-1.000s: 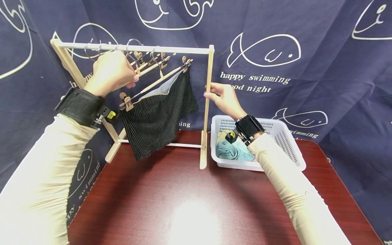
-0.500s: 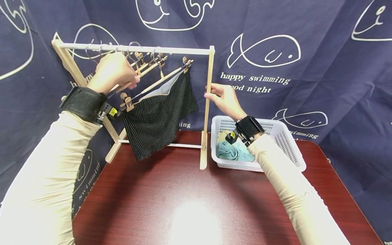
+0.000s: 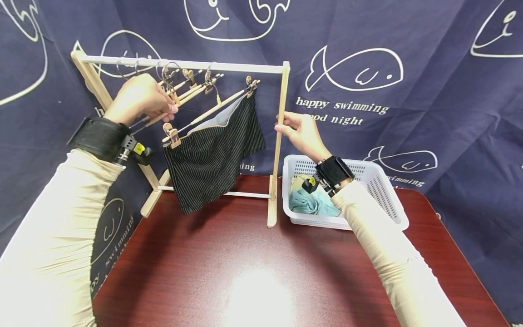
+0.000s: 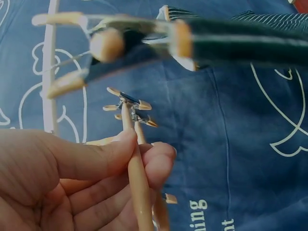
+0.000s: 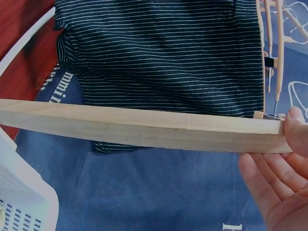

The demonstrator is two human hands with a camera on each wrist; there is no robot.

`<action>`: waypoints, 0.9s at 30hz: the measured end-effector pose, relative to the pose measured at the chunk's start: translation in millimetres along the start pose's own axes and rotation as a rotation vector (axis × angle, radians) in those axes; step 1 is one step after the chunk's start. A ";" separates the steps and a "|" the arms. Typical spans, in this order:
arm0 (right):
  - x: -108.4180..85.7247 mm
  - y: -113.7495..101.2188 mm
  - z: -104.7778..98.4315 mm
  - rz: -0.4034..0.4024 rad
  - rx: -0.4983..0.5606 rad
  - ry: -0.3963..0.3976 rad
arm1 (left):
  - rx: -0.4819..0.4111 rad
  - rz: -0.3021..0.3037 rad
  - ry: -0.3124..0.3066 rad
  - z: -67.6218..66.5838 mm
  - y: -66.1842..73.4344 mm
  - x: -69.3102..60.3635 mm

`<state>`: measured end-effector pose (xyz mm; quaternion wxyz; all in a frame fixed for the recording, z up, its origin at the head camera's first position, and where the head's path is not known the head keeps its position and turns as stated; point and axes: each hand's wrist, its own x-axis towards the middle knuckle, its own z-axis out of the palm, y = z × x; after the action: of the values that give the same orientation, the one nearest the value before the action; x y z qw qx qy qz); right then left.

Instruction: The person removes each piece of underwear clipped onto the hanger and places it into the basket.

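Observation:
My left hand (image 3: 140, 97) pinches the bar of a bare wooden clip hanger (image 4: 137, 185) between thumb and fingers, below the rack's top rail. Other bare hangers hang close by it; some are hidden behind the hand. Just right of them, dark striped shorts (image 3: 212, 159) hang from another hanger (image 3: 208, 112), clipped at both ends of the waist. My right hand (image 3: 301, 132) holds the right post (image 3: 279, 154) of the wooden clothes rack, thumb on one side and fingers on the other, as the right wrist view also shows.
A white plastic basket (image 3: 386, 181) with light blue and pale cloth (image 3: 312, 202) in it stands right of the rack, partly under my right forearm. The rack stands on a dark red table (image 3: 196, 263). A navy fish-print curtain (image 3: 461, 113) hangs behind.
My left hand shifts slightly right, then back left and a little down, with the hanger bar in its fingers. My right hand stays on the post, and the shorts hang almost still.

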<state>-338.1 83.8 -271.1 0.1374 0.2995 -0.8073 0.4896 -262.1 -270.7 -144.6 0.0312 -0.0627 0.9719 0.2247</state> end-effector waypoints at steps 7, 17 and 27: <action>-0.2 0.1 -0.1 -0.001 0.024 0.004 | 0.017 0.030 0.061 6.9 -7.5 1.4; 0.0 0.4 1.9 0.006 0.051 -0.005 | 0.071 0.039 0.089 5.6 -4.0 -0.2; -11.5 -32.0 -4.1 -0.006 0.032 -0.024 | -0.062 0.015 0.092 3.5 7.3 3.1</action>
<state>-309.6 80.5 -252.4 0.1243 0.3099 -0.8000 0.4984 -266.1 -263.0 -144.8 -0.0170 -0.0663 0.9654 0.2516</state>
